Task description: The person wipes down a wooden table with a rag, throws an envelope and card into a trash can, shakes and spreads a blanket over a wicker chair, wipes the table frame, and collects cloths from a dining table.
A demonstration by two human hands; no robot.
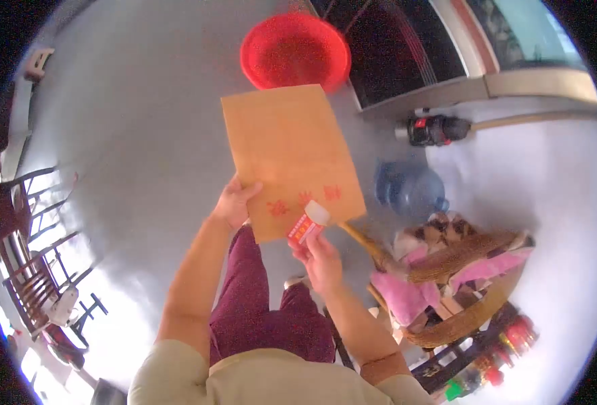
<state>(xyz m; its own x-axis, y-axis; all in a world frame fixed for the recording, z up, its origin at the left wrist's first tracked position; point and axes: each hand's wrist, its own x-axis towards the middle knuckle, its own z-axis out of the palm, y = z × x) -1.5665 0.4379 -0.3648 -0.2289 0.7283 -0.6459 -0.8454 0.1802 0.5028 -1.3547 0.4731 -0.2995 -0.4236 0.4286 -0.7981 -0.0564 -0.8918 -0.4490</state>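
Head view: the left hand (233, 204) is gripping a brown envelope (286, 148) at its eight o'clock edge; the right hand (324, 263) is pinching a small box (304, 229) over its five-to-six o'clock edge, contact unclear; both are seemingly being handled together, the next move calling for steady grips.

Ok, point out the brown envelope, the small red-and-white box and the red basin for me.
Brown envelope (289, 145), head view: middle of its broad face.
Small red-and-white box (304, 228), head view: its printed side.
Red basin (295, 52), head view: its bare inside.
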